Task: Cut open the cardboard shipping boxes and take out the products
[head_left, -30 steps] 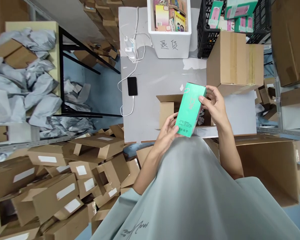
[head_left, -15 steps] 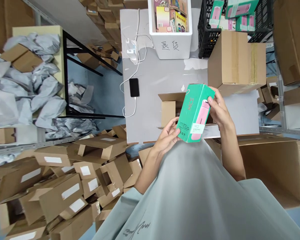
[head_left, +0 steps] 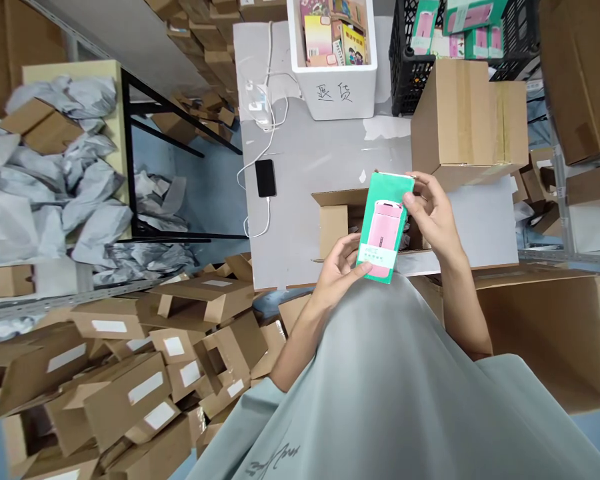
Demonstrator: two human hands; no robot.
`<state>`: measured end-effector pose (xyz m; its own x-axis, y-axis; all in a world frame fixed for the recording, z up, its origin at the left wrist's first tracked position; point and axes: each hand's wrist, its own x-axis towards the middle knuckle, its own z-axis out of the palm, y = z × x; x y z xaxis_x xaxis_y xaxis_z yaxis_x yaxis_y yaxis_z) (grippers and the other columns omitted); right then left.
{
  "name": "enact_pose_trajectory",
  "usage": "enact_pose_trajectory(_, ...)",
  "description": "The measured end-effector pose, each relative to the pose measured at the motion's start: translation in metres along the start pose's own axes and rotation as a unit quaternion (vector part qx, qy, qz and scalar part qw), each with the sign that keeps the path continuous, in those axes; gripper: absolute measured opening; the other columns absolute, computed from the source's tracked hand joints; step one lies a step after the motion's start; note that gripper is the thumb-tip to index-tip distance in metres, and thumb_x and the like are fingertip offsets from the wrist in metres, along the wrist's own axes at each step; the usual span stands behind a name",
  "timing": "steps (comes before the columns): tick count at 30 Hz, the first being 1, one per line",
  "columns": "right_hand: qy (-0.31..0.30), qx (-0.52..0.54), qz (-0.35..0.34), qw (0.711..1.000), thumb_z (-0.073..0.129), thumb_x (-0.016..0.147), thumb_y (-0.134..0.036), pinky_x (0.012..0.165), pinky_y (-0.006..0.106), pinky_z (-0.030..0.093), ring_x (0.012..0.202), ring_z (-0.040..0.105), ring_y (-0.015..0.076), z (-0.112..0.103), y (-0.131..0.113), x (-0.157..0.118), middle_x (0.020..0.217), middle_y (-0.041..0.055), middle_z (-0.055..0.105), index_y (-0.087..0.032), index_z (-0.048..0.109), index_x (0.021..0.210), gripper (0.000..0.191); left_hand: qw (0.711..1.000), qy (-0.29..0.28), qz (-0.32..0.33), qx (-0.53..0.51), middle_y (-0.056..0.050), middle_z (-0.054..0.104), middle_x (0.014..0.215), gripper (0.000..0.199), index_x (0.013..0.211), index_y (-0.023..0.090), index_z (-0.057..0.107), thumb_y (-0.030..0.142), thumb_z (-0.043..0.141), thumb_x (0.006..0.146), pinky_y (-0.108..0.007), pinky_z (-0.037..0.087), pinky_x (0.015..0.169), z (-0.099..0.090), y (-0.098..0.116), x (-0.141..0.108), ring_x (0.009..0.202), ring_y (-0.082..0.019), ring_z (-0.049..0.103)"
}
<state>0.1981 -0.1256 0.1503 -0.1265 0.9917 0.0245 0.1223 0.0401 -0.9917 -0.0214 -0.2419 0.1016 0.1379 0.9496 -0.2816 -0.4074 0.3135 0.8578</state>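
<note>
A green box (head_left: 384, 230) with a pink device pictured on its front is held up over the near edge of the table. My left hand (head_left: 341, 270) grips its lower left corner, thumb on the front. At the upper right edge, my right hand (head_left: 430, 210) pinches the box between thumb and fingers. Behind it lies an open cardboard box (head_left: 334, 230), whose contents are mostly hidden by the green box.
On the grey table (head_left: 310, 153) are a phone (head_left: 265, 178) on a cable, a white bin (head_left: 335, 93) of books and closed cartons (head_left: 453, 120). A black crate (head_left: 413, 73) holds more green boxes. Cardboard boxes (head_left: 125, 393) pile up at lower left; a large open carton (head_left: 540, 340) stands right.
Both hands have turned the green box, so its pink-pictured face now points at the camera and the side with lettering no longer shows. The view has shifted slightly.
</note>
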Motion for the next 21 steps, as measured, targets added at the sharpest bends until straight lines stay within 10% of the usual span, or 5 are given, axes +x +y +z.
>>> enact_pose_trajectory(8, -0.042, 0.051, -0.015, 0.998, 0.077, 0.088, -0.091, 0.110, 0.053, 0.067, 0.133, 0.074, 0.0338, -0.008, 0.016, -0.003, 0.145, 0.0053, 0.075, -0.041, 0.070, 0.143, 0.074, 0.984, -0.067, -0.124, -0.113, -0.011, 0.079, 0.133, 0.082, 0.144, 0.029, 0.070, 0.059, 0.105, 0.076, -0.039, 0.065, 0.093, -0.010, -0.005, -0.007, 0.119, -0.032, 0.080)
enact_pose_trajectory(21, -0.012, -0.002, -0.002, 1.000, 0.083, 0.089, -0.086, 0.099, 0.049, 0.070, 0.127, 0.076, 0.0333, -0.004, 0.002, -0.009, 0.141, 0.0060, 0.077, -0.040, 0.074, 0.136, 0.066, 1.000, -0.003, -0.016, 0.000, -0.012, 0.074, 0.147, 0.075, 0.145, 0.029, 0.066, 0.047, 0.104, 0.082, -0.041, 0.062, 0.108, 0.002, -0.005, -0.002, 0.133, -0.031, 0.073)
